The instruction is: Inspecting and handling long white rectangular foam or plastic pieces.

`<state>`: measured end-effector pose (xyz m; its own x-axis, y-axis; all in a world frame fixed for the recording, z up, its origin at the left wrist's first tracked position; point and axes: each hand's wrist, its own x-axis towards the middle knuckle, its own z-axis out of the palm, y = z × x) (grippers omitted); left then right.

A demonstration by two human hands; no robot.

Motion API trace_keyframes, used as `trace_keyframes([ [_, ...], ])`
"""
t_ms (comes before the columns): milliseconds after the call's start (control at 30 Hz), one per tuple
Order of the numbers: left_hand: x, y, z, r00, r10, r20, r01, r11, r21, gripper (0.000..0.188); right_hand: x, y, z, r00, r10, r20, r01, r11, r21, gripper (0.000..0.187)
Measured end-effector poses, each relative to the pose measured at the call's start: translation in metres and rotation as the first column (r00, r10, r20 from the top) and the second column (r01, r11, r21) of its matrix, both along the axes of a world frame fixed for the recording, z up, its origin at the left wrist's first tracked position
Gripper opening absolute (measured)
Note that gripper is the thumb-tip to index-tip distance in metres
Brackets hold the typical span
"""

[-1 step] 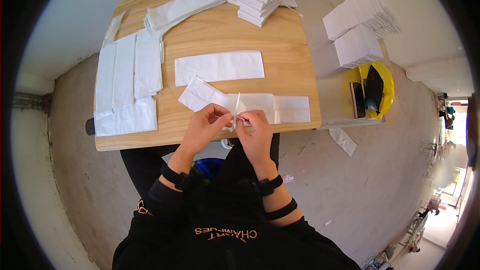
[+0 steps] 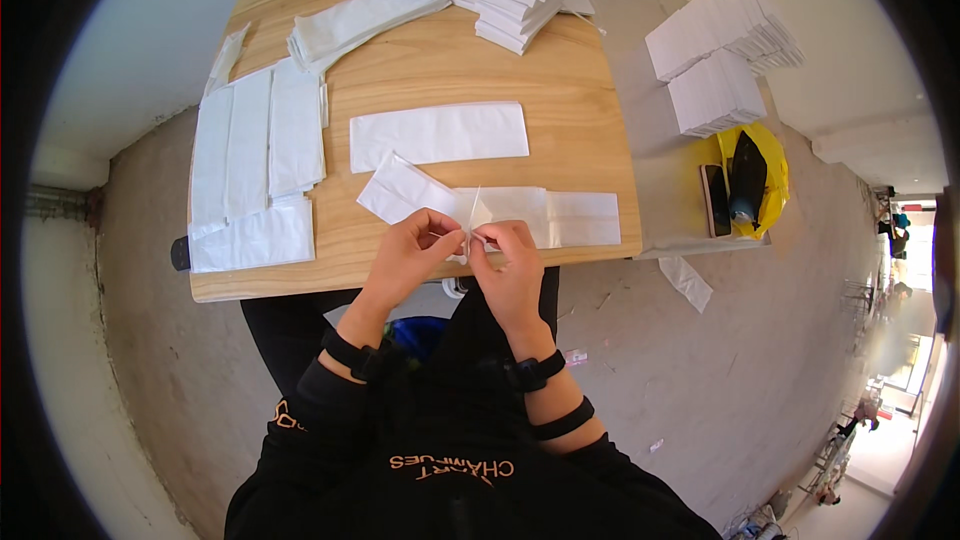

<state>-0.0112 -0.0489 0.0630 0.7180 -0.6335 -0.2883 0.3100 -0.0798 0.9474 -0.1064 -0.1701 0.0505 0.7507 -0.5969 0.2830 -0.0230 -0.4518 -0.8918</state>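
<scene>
Left hand (image 2: 408, 252): pinching the near end of the bag (image 2: 500, 215) at the table's front edge.
Right hand (image 2: 508, 262): pinching the same end, fingertips touching the left's.
Bag: flat, white, lying across the table (image 2: 440, 65) near the front edge, a thin strip raised between the hands.
Second bag (image 2: 438, 134): flat, just behind.
Stacks (image 2: 258, 165): white bags at the left; more at the far edge.
Pouch (image 2: 748, 180): yellow, right of the table.
</scene>
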Motion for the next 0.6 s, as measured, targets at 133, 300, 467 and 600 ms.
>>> trace_keyframes([
  [133, -0.002, -0.001, -0.001, 0.999, -0.050, -0.012, 0.050, 0.998, 0.041, 0.018, 0.003, 0.004, 0.005, 1.000, 0.004, 0.019, -0.004, 1.000, 0.016, 0.013],
  [300, -0.003, 0.000, -0.009, 0.997, -0.032, -0.066, 0.036, 0.997, 0.067, 0.018, -0.001, 0.004, 0.006, 1.000, 0.021, -0.024, -0.021, 1.000, -0.021, 0.013],
  [467, -0.006, 0.001, -0.006, 0.980, -0.050, 0.194, 0.014, 0.983, 0.182, 0.018, -0.003, 0.003, 0.011, 0.991, 0.044, -0.129, -0.056, 0.994, -0.089, 0.012],
  [600, -0.007, -0.001, 0.006, 0.930, -0.112, 0.350, -0.007, 0.947, 0.321, 0.016, -0.004, 0.002, 0.007, 0.997, 0.028, -0.070, -0.037, 0.992, -0.122, 0.013],
])
